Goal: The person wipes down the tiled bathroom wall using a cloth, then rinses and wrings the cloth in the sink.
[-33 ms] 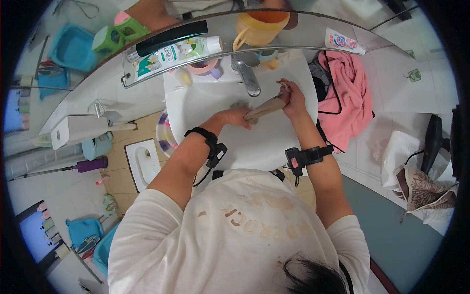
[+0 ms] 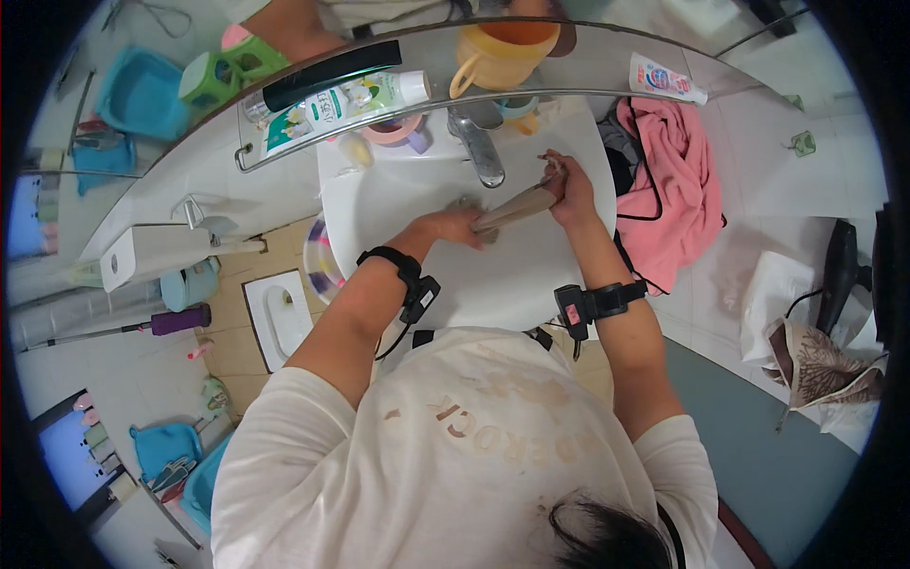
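Observation:
Over the white washbasin (image 2: 417,294), a thin grey-beige strip of cloth (image 2: 517,208) is stretched between my two hands. Its exact kind cannot be made out. My left hand (image 2: 453,228) closes on the cloth's lower left end, near the basin's drain. Higher and to the right, my right hand (image 2: 572,196) grips the other end in a closed fist, with a little of the cloth poking out above the fingers. A chrome faucet (image 2: 483,156) stands just beyond, between the hands. Whether water runs from it cannot be told.
A glass shelf above the basin bears a toothpaste tube (image 2: 360,100), a yellow cup (image 2: 502,57) and a white tube (image 2: 664,78). A pink towel (image 2: 668,180) hangs at the right; farther right are a black hair dryer (image 2: 839,270) and a patterned pouch (image 2: 820,370). A squat toilet (image 2: 280,318) lies left.

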`<state>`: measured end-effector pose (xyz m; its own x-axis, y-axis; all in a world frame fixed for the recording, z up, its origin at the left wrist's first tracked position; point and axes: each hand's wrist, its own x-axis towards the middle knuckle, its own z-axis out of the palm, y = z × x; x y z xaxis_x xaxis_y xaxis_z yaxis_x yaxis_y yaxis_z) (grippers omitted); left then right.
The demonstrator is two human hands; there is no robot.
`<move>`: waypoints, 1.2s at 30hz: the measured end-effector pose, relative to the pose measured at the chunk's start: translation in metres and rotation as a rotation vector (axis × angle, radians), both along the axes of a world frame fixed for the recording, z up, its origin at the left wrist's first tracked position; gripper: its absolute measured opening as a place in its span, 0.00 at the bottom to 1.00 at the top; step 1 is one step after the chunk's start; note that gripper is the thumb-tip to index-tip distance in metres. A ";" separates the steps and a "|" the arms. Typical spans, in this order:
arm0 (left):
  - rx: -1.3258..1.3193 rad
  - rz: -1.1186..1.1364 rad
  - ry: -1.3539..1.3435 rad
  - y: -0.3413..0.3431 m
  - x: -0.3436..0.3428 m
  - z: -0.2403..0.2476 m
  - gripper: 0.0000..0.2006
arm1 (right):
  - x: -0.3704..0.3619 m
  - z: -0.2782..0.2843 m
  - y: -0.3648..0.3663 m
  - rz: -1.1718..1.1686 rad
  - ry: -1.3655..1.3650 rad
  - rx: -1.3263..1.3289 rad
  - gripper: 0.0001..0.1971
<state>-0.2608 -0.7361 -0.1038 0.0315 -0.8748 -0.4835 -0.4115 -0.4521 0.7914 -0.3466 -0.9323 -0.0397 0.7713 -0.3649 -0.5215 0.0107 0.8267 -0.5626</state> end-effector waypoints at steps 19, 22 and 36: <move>-0.173 0.741 0.108 -0.021 -0.019 -0.004 0.22 | -0.020 -0.048 0.021 0.401 0.560 -0.182 0.34; -0.430 0.686 0.367 -0.017 -0.027 0.004 0.24 | -0.012 -0.044 0.039 0.339 0.661 0.079 0.36; -0.477 0.557 -0.043 -0.008 -0.056 0.080 0.24 | -0.003 -0.092 0.056 0.266 0.087 0.235 0.18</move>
